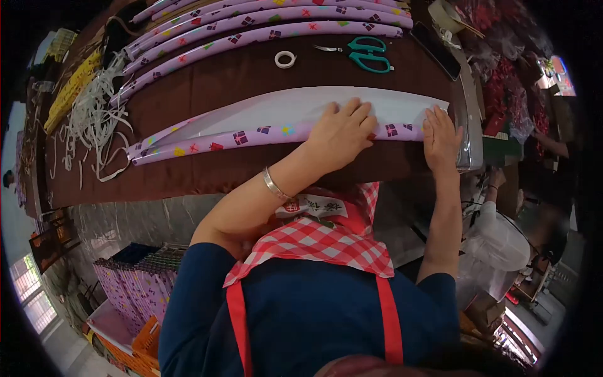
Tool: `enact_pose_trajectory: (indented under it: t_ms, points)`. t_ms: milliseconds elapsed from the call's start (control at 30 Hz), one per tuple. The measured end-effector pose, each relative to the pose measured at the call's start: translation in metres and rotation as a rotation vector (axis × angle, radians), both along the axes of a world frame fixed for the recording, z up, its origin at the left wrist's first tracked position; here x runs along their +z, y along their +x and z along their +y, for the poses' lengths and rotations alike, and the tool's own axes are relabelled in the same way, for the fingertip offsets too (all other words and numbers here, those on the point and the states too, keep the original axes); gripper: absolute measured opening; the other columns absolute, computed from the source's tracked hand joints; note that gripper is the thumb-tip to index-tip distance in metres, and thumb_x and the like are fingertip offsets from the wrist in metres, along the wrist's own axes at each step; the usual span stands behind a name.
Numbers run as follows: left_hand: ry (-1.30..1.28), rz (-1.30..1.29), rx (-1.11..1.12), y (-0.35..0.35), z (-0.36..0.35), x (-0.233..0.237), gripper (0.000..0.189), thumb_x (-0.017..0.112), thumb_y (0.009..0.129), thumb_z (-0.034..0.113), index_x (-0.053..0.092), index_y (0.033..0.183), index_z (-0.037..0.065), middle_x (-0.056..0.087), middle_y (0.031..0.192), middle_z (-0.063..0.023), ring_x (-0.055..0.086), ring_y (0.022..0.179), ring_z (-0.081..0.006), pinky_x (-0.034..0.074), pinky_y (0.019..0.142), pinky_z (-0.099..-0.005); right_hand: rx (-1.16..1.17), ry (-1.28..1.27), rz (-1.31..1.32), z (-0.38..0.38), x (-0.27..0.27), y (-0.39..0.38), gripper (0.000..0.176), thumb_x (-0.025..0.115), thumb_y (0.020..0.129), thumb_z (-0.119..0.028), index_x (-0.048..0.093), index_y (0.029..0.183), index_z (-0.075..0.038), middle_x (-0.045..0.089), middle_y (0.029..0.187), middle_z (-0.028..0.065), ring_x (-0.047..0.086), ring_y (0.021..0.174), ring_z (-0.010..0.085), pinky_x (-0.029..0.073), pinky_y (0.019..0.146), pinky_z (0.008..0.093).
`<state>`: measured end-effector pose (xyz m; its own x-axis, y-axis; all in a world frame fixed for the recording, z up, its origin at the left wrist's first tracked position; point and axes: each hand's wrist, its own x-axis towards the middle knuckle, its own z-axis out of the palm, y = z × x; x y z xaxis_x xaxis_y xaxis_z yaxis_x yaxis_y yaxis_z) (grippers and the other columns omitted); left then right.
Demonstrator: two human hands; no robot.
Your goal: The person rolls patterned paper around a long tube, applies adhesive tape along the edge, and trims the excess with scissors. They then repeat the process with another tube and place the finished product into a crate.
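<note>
Head view: left hand [342, 133], right hand [441, 139] open, pressing paper [229, 139], nothing clenched. I judge light, springy, creasable; hold rolled edge toward 3 o'clock.

No text reads clearly — dark characters [336, 208] and a red mark [293, 206] stand on the apron's [320, 242] pale panel [314, 205].

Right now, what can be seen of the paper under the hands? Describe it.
The paper looks thin and glossy, lilac with coloured gift shapes on one side, white on the other. It is partly rolled: a tube along its near edge, the white far part open, narrowing leftwards. It lies on brown cloth. The left hand rests on it right of its middle, the right hand at its right end.
</note>
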<state>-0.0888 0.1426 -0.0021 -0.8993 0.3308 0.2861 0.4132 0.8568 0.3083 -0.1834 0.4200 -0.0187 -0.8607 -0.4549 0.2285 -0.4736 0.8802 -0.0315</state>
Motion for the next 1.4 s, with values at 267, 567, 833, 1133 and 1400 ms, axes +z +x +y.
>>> enact_pose_trajectory:
  t_ms: [267, 567, 833, 1133, 1400]
  points:
    - [-0.108, -0.162, 0.182, 0.079, -0.141, 0.017, 0.051, 0.073, 0.079, 0.034, 0.059, 0.123, 0.012, 0.049, 0.144, -0.0079, 0.043, 0.135, -0.0299, 0.041, 0.101, -0.0486, 0.034, 0.026, -0.016, 0.014, -0.008, -0.007, 0.044, 0.037, 0.103, -0.04, 0.058, 0.132, -0.014, 0.05, 0.143, 0.0073, 0.042, 0.135, 0.0293, 0.018, 0.111, 0.0642]
    - [-0.269, -0.189, 0.575, 0.175, -0.309, 0.016, 0.052, 0.053, 0.094, 0.043, 0.053, 0.136, 0.013, 0.044, 0.149, -0.0085, 0.041, 0.137, -0.0312, 0.029, 0.108, -0.0595, 0.039, 0.014, -0.021, 0.003, -0.004, -0.006, 0.045, 0.036, 0.104, -0.04, 0.059, 0.132, -0.012, 0.049, 0.143, 0.0101, 0.042, 0.134, 0.0305, 0.019, 0.11, 0.0646]
    - [-0.102, -0.17, 0.709, 0.14, -0.283, 0.015, 0.029, 0.058, 0.092, 0.027, 0.068, 0.112, 0.008, 0.06, 0.131, -0.0096, 0.056, 0.121, -0.0312, 0.039, 0.101, -0.0572, 0.042, 0.027, 0.006, -0.028, 0.0, 0.005, 0.043, 0.042, 0.102, -0.04, 0.061, 0.126, -0.01, 0.051, 0.141, 0.0104, 0.045, 0.131, 0.0302, 0.024, 0.108, 0.0652]
    - [0.159, -0.02, 0.27, -0.006, -0.163, 0.011, 0.032, 0.067, 0.087, 0.017, 0.065, 0.116, 0.005, 0.062, 0.123, -0.0147, 0.057, 0.115, -0.0349, 0.047, 0.096, -0.0417, 0.027, -0.012, -0.015, -0.035, 0.004, 0.01, 0.047, 0.041, 0.1, -0.044, 0.061, 0.125, -0.01, 0.05, 0.142, 0.0128, 0.042, 0.134, 0.0313, 0.024, 0.108, 0.0657]
    - [0.025, 0.157, 0.29, -0.054, -0.164, 0.0, 0.014, 0.07, 0.082, 0.017, 0.072, 0.094, 0.01, 0.064, 0.1, -0.0082, 0.061, 0.093, -0.0311, 0.05, 0.079, -0.0411, -0.045, -0.049, -0.035, -0.042, 0.009, 0.015, 0.047, 0.043, 0.099, -0.044, 0.063, 0.124, -0.01, 0.05, 0.141, 0.0133, 0.042, 0.133, 0.031, 0.024, 0.107, 0.0668]
